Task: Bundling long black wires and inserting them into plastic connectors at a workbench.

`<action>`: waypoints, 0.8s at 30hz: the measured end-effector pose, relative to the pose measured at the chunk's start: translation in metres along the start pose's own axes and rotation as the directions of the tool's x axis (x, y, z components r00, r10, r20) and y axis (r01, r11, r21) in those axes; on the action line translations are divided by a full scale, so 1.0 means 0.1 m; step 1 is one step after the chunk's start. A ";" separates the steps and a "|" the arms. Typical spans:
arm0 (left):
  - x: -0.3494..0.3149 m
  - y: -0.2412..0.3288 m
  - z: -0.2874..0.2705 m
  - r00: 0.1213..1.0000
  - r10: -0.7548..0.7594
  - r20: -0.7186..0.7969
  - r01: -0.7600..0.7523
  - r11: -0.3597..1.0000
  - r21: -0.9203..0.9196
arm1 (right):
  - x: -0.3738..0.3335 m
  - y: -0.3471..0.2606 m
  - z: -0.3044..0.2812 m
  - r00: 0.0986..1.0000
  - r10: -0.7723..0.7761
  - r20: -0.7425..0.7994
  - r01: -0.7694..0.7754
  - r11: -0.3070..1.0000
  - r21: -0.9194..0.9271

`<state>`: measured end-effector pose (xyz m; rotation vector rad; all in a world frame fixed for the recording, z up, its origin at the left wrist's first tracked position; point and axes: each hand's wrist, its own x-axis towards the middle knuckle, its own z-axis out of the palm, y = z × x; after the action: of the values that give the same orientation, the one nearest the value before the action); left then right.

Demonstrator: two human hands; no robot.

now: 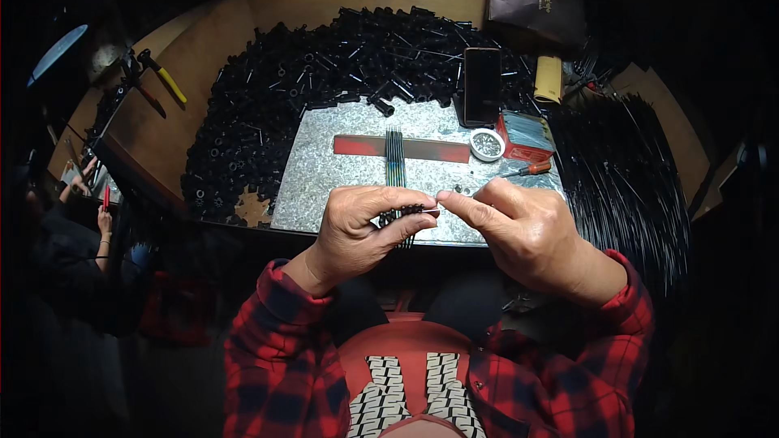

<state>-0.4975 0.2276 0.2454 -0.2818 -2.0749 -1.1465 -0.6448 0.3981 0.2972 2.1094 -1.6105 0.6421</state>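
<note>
My left hand (357, 223) is closed around a row of small black parts (399, 214), pinched between thumb and fingers above the table's front edge. A thin shiny piece sticks out at their right end. There my right hand (519, 223) meets the left fingertips, its index finger stretched toward the piece and its other fingers curled. Whatever the right fingers pinch is too small to make out. Beneath the left hand runs a bundle of thin dark rods (395, 154), laid across a red and dark strip (357, 146). I cannot tell whether the left hand also grips these rods.
Black tubular parts (341, 57) are heaped behind the metal tabletop (312, 182). At right are a phone (482, 85), a white bowl of small metal pieces (487, 144), a red box (527, 138), a screwdriver (535, 169) and long black rods (625, 170). Another person's hand (105, 219) shows far left.
</note>
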 end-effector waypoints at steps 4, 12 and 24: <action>0.00 -0.02 0.01 1.000 -0.018 -0.009 0.017 0.999 -0.031 | -0.01 -0.02 -0.03 1.000 0.020 -0.011 -0.020 1.000 -0.005; 0.02 -0.02 0.04 1.000 -0.010 0.017 0.010 1.000 -0.022 | -0.03 0.03 -0.02 1.000 0.002 -0.001 -0.002 1.000 0.014; 0.07 -0.02 0.04 0.996 0.065 0.054 -0.067 0.997 0.041 | 0.05 0.08 -0.06 0.999 -0.036 -0.026 0.037 0.999 0.037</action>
<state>-0.5058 0.2288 0.2472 -0.3607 -2.1179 -1.0642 -0.6522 0.3954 0.3052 2.1435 -1.5540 0.6890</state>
